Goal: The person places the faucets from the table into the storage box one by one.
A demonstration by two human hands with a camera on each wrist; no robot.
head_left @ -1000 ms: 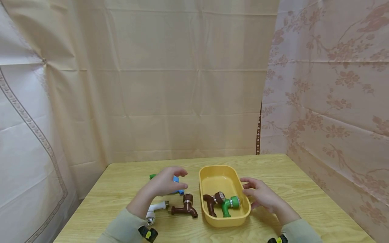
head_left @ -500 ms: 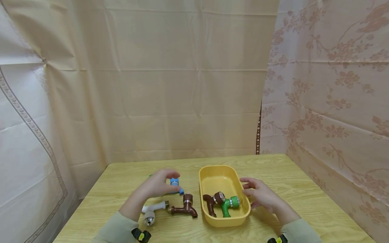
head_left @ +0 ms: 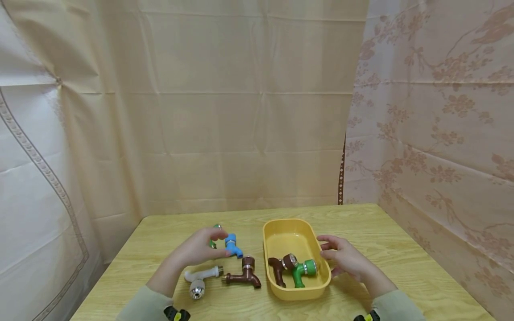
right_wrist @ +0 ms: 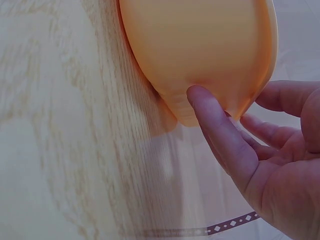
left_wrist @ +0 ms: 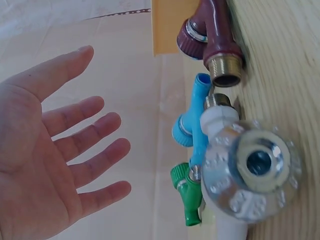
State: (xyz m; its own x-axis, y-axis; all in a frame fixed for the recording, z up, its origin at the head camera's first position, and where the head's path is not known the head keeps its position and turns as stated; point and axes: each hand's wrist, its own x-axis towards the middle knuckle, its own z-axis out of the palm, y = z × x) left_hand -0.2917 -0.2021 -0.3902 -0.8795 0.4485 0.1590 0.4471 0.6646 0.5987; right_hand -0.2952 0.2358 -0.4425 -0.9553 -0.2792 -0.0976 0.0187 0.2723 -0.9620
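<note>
My left hand hovers over the table's left half, its fingers spread and holding nothing. Just beyond its fingertips lies a blue tap, and a green tap is partly hidden behind the hand in the head view. Nearer me are a white tap with a chrome-faced knob and a dark brown tap. My right hand rests at the right side of a yellow tray, thumb touching its outer wall in the right wrist view. Inside the tray lie a brown tap and a green tap.
The wood-grain table runs back to a beige curtain. A floral cloth hangs at the right, and a white cloth at the left.
My left hand has drawn back left and toward me, uncovering the blue tap and more of the white and green ones. The right hand and the tray have stayed put.
</note>
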